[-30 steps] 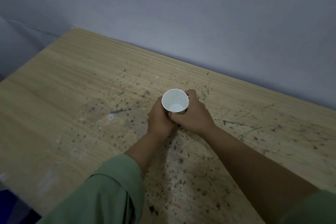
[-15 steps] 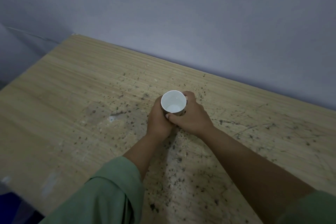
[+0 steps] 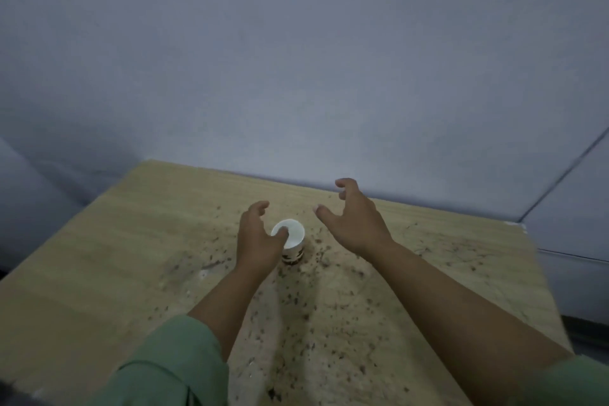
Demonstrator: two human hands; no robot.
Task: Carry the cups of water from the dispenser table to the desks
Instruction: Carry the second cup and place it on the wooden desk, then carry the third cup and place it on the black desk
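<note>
From the head camera, a white paper cup (image 3: pixel 291 238) is standing upright on a pale wooden desk (image 3: pixel 99 257), near the wall-side edge. A dark printed band is showing near its base, and I cannot tell from here how much water is inside. The desk top is looking worn and is speckled with dark flecks all around the cup.

The left hand (image 3: pixel 258 242) is hovering just left of the cup, fingers loosely curled and spread apart, the thumb overlapping the cup's rim in the picture; whether it is actually touching the rim I cannot tell. The right hand (image 3: pixel 357 219) is hanging in the air to the right of the cup, clear of it, fingers apart and bent like a claw, gripping nothing. A green sleeve (image 3: pixel 171 366) is covering the left forearm. A plain grey-blue wall (image 3: pixel 296 59) is rising behind the desk.
</note>
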